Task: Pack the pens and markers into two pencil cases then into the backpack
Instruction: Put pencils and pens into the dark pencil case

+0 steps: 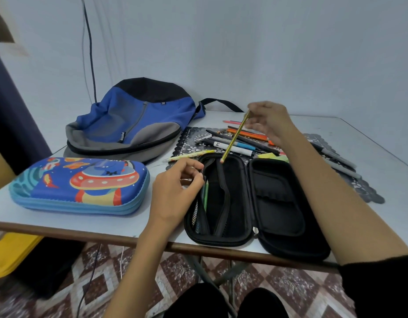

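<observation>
Well, head view: a person sits at a white counter [370, 134], both forearms reaching over it.
Right hand [269, 120]: raised above the loose pens, fingertips pinching the top end of a yellow-and-black striped pencil [235, 138].
Pencil: slanted, with its lower tip just over the far rim of the case's left half.
Left hand [175, 189]: fingers curled, gripping the left rim of the open black zip pencil case [278, 203].
Black case: lying flat at the near edge of the counter, a green pen [205, 193] tucked in its left half.
Loose pens and markers [251, 135]: heaped on a black lace mat [189, 141] behind the case.
Blue hard-shell pencil case with a spaceship print [83, 182]: closed, left of the left hand.
Blue, grey and black backpack [134, 120]: slumped behind the blue case.
</observation>
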### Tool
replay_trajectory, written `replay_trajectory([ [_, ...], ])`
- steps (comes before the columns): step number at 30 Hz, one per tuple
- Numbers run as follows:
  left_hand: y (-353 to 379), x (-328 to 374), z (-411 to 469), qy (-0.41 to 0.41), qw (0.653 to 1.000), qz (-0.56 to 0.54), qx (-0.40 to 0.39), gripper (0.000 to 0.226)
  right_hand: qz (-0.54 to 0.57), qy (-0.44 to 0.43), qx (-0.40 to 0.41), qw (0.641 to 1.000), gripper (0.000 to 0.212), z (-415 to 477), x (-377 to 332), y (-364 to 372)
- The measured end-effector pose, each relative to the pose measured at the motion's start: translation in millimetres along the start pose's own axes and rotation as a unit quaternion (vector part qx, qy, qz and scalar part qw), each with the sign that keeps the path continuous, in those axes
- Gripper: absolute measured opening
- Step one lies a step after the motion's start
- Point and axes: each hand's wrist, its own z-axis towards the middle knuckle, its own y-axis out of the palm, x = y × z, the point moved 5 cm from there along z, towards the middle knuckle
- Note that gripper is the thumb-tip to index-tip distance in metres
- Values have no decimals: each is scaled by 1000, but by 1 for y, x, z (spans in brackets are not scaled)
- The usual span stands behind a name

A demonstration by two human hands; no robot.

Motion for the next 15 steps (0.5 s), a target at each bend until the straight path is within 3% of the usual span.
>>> replay_trajectory([
  [5,0,0,0,-6,1000,-2,-2,14,-84,81,-132,984,9,-19,21,37],
  [10,-1,-1,0,0,1000,8,-1,15,-169,163,-229,945,10,-56,34,65],
  [15,0,0,0,1,1000,13,-2,16,-208,175,-254,928,9,-78,42,76],
])
